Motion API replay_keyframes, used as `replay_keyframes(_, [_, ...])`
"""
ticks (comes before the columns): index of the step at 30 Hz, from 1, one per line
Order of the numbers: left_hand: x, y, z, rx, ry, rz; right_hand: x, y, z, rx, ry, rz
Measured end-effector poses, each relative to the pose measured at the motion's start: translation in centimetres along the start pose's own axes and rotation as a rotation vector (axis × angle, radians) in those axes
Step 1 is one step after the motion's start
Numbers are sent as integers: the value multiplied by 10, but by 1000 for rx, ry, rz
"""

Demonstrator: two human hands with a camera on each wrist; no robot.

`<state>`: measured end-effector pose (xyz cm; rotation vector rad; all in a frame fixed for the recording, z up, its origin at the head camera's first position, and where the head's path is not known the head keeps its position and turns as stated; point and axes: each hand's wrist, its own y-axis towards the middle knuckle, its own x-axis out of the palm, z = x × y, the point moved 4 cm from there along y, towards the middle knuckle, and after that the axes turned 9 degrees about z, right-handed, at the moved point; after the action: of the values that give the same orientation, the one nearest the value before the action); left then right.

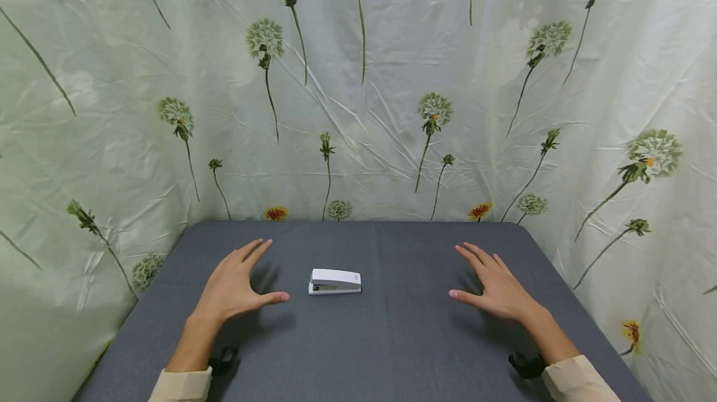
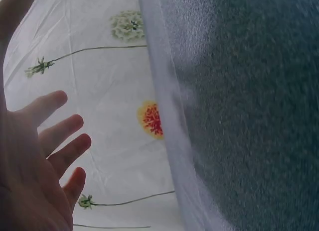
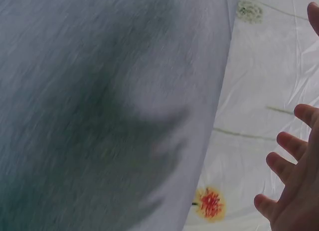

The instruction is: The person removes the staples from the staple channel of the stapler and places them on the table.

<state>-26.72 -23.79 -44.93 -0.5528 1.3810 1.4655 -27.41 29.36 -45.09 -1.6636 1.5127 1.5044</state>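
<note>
A white stapler (image 1: 335, 282) lies on the dark grey table, a little left of the middle in the head view. To its left my left hand (image 1: 232, 284) is held above the table, fingers spread and thumb pointing toward the stapler without touching it. My right hand (image 1: 495, 287) hovers farther off on the right side, its thumb and fingers apart and nothing in it. Both wrist views show spread fingers, the left hand (image 2: 37, 161) at the left edge and the right hand (image 3: 296, 176) at the right edge. The stapler appears in neither wrist view.
The grey tabletop (image 1: 392, 340) has rounded far corners. A pale curtain (image 1: 358, 140) printed with dandelions hangs behind it and along both sides. A black strap (image 1: 224, 361) sits at the left wrist, another black strap (image 1: 528, 364) at the right.
</note>
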Motion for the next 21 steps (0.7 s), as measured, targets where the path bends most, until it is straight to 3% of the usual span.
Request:
replay_keyframes(10, [10, 5, 5, 0, -26, 0, 14, 20, -31, -52, 23, 44])
replay_keyframes(21, [26, 12, 19, -1, -72, -18, 38, 47, -74, -90, 63, 33])
